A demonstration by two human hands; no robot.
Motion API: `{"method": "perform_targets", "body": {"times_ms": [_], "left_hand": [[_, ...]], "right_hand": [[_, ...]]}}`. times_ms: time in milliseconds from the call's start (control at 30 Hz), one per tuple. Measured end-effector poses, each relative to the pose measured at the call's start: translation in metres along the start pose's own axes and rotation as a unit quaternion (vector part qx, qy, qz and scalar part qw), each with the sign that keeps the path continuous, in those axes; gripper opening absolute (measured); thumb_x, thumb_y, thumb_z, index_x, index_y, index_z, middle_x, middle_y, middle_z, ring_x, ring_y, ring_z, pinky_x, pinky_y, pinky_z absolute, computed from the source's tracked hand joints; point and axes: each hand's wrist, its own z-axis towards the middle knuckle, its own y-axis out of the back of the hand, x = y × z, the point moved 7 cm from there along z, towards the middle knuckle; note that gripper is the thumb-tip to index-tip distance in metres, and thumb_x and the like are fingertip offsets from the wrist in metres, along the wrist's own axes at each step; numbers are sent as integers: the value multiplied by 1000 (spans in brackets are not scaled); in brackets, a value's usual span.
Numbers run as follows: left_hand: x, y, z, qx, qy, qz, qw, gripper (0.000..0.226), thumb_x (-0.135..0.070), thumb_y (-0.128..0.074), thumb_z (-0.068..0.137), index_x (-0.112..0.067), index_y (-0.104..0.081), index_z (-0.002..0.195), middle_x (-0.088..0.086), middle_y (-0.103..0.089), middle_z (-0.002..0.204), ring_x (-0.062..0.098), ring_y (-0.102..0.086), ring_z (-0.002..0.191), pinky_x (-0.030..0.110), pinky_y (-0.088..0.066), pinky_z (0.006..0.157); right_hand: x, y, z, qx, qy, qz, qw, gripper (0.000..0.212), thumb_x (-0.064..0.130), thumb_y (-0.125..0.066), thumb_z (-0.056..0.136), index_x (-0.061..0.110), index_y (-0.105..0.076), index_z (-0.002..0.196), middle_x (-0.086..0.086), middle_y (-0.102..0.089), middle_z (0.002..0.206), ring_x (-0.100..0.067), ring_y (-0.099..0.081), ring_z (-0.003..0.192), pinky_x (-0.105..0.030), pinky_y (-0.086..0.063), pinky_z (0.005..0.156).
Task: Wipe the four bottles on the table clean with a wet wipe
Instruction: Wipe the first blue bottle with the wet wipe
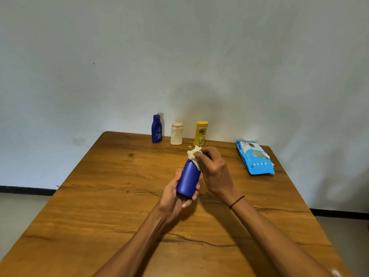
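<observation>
Both hands meet over the middle of the wooden table. Left hand has its fingers and thumb wrapped round the base of a plain blue bottle, held off the table and tilted with its top toward 1 o'clock. Right hand pinches a crumpled white wet wipe and presses it over the top end of that bottle; a thin dark band circles the right wrist.

Three more bottles stand upright in a row at the table's far edge, at about 12 o'clock from the hands. Furthest toward 11 o'clock is a dark blue bottle with pale markings too small to read. Just beside it stands a cream bottle with a ridged cap, and next a yellow bottle with a dark oval label and a large "V" below it; its lettering is not legible.

At 2 o'clock from the hands a light blue wipes pack lies flat near the table's edge, its print too blurred to read.
</observation>
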Motion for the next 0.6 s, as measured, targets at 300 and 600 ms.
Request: {"method": "perform_targets", "body": {"times_ms": [300,600], "left_hand": [[0,2,-12,-12,16,-163,986,58,-36,-49,108,6,-52,147,25,-66,119,29,-71,102,42,-61,94],[10,-10,-13,40,29,-77,996,53,-44,-53,103,-10,-43,143,13,-56,98,17,-54,69,22,-35,49]], "right_hand": [[55,-14,-54,69,200,37,977,19,7,-67,100,1,-64,117,-18,-62,112,-28,-61,92,-35,-54,78],[-9,-4,-3,-24,-86,71,994,23,-2,-64,93,3,-65,115,-15,-57,118,-21,-60,101,-36,-60,81]]}}
